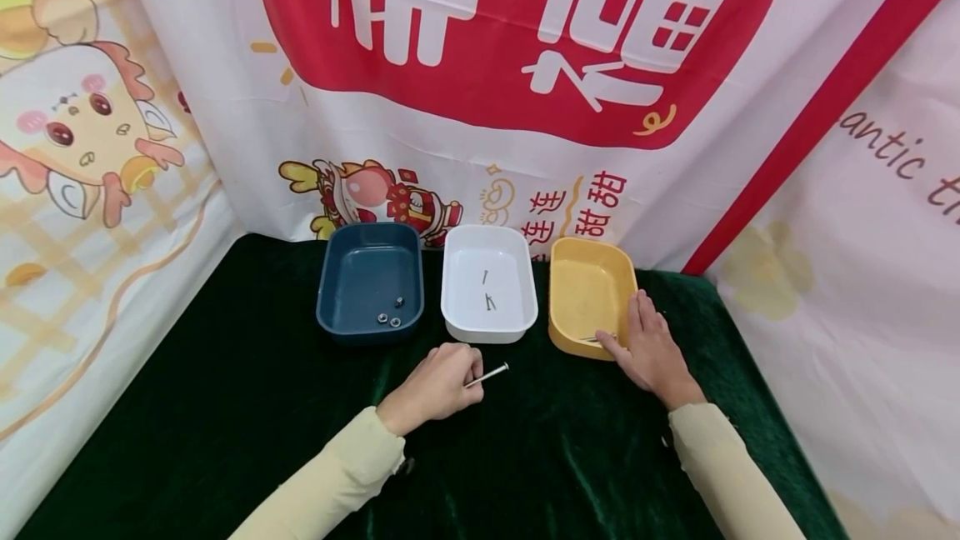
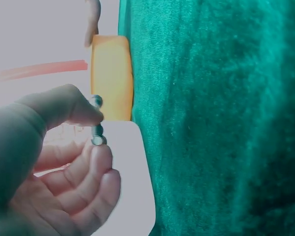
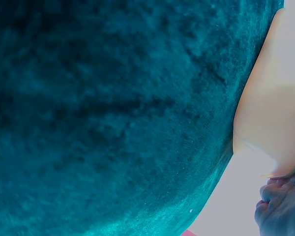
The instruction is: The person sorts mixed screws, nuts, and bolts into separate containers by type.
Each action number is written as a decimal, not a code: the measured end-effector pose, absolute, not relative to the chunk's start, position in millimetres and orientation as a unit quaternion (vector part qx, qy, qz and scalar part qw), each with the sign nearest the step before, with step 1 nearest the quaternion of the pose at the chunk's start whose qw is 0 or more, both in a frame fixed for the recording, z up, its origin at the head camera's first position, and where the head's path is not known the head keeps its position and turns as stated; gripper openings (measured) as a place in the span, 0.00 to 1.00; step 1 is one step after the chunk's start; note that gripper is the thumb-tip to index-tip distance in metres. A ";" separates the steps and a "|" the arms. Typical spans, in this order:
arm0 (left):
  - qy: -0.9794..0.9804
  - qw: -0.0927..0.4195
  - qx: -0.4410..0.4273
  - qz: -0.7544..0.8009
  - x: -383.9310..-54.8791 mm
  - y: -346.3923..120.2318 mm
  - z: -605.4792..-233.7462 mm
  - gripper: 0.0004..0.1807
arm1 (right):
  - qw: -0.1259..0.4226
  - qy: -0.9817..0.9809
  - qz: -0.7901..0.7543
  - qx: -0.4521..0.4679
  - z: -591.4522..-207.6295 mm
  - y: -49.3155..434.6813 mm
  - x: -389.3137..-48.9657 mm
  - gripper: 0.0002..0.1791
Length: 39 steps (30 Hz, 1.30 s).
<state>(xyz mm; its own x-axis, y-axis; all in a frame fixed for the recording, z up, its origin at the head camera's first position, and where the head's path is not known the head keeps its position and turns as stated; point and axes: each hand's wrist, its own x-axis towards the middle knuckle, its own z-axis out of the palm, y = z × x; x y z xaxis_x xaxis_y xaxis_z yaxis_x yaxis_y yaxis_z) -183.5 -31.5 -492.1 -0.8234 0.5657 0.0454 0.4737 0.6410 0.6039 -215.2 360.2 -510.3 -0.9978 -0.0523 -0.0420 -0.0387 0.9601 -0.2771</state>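
Note:
My left hand (image 1: pixel 435 386) is in front of the white tray, its thumb and fingers pinching a silver bolt (image 1: pixel 491 374). The bolt points right, with its flat head at the far end. In the left wrist view, metal parts of the bolt (image 2: pixel 98 140) show on either side of the thumb tip. My right hand (image 1: pixel 656 352) rests on the near right corner of the yellow tray (image 1: pixel 592 248), thumb at the front rim and fingers extended along the right side. Thin metal pieces (image 1: pixel 600 338) lie in that tray, partly hidden by the front rim and thumb.
A white tray (image 1: pixel 491 236) in the middle holds several small screws (image 1: pixel 490 302). To its left, a dark blue tray (image 1: pixel 367 240) contains metal nuts (image 1: pixel 395 322). Dark green velvet cloth (image 1: pixel 525 473) covers the table, and a printed curtain (image 1: pixel 420 123) hangs right behind the trays.

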 end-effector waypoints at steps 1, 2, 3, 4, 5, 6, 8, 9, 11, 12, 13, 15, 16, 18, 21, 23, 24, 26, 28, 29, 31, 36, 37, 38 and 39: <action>0.900 0.065 0.294 0.315 -183.5 -31.5 -491.5 0.04 | 0.024 0.990 -0.140 -0.023 -510.5 360.2 -215.1 0.62; 0.897 0.053 0.302 0.319 -183.3 -31.6 -491.0 0.04 | 0.024 0.990 -0.140 -0.023 -510.7 360.2 -215.1 0.62; 0.893 0.040 0.311 0.323 -183.1 -31.7 -490.7 0.03 | 0.023 0.990 -0.141 -0.022 -511.0 360.1 -215.1 0.62; 0.891 0.026 0.317 0.324 -182.9 -31.6 -490.5 0.03 | 0.023 0.990 -0.141 -0.021 -511.2 360.0 -215.2 0.62; 0.888 0.013 0.324 0.326 -182.6 -31.4 -490.2 0.03 | 0.022 0.990 -0.141 -0.022 -511.4 360.1 -215.1 0.62; 0.885 0.001 0.329 0.328 -182.4 -31.2 -490.1 0.03 | 0.022 0.990 -0.141 -0.022 -511.5 360.1 -214.9 0.62; 0.881 -0.018 0.335 0.334 -181.8 -30.4 -489.2 0.03 | 0.022 0.990 -0.141 -0.021 -511.8 359.9 -214.5 0.62; 0.879 -0.024 0.336 0.337 -181.5 -29.9 -488.7 0.03 | 0.021 0.990 -0.141 -0.021 -512.0 360.1 -214.2 0.63; 0.877 -0.034 0.337 0.341 -181.5 -28.5 -487.2 0.03 | 0.022 0.989 -0.142 -0.022 -512.2 360.1 -213.5 0.63; 0.876 -0.039 0.338 0.343 -181.7 -27.7 -486.2 0.03 | 0.023 0.989 -0.142 -0.021 -512.3 360.3 -213.4 0.63; 0.874 -0.045 0.340 0.343 -182.0 -26.7 -484.8 0.03 | 0.024 0.989 -0.142 -0.020 -512.4 360.3 -213.3 0.63; 0.872 -0.056 0.346 0.340 -183.4 -24.3 -482.0 0.03 | 0.027 0.989 -0.142 -0.020 -512.2 360.9 -213.6 0.63; 0.873 -0.062 0.349 0.336 -184.3 -22.9 -479.9 0.03 | 0.028 0.989 -0.141 -0.020 -512.0 361.1 -213.8 0.63; 0.872 -0.074 0.354 0.330 -187.0 -19.3 -475.5 0.04 | 0.029 0.990 -0.140 -0.018 -511.5 361.5 -214.3 0.62; 0.871 -0.090 0.360 0.321 -192.4 -12.9 -467.1 0.03 | 0.032 0.990 -0.139 -0.019 -510.4 362.2 -215.0 0.62; 0.870 -0.099 0.365 0.318 -196.8 -8.0 -461.1 0.02 | 0.031 0.990 -0.139 -0.017 -510.4 363.0 -215.4 0.61; 0.870 -0.103 0.366 0.315 -199.1 -5.5 -458.2 0.02 | 0.032 0.990 -0.139 -0.018 -510.1 363.0 -215.5 0.61; 0.869 -0.107 0.369 0.311 -203.7 0.0 -452.6 0.02 | 0.032 0.989 -0.140 -0.021 -510.5 363.4 -216.1 0.61; 0.870 -0.111 0.372 0.305 -208.9 5.9 -448.3 0.02 | 0.028 0.989 -0.142 -0.022 -511.2 363.5 -216.5 0.61; 0.870 -0.112 0.373 0.303 -211.4 8.9 -446.0 0.02 | 0.027 0.989 -0.140 -0.023 -511.5 363.4 -216.6 0.61; 0.871 -0.112 0.374 0.299 -216.9 15.2 -441.8 0.03 | 0.024 0.989 -0.143 -0.025 -512.0 363.0 -216.8 0.61; 0.876 -0.111 0.375 0.282 -230.0 31.0 -432.7 0.03 | 0.023 0.989 -0.143 -0.028 -510.1 362.1 -216.6 0.62; 0.878 -0.112 0.376 0.275 -232.5 34.1 -431.5 0.03 | 0.023 0.989 -0.143 -0.027 -509.7 362.2 -216.5 0.61; 0.879 -0.114 0.378 0.267 -235.0 37.4 -430.4 0.03 | 0.025 0.989 -0.142 -0.027 -509.2 362.2 -216.4 0.62; 0.879 -0.119 0.382 0.259 -237.6 40.6 -429.2 0.03 | 0.025 0.989 -0.142 -0.027 -508.9 362.2 -216.2 0.61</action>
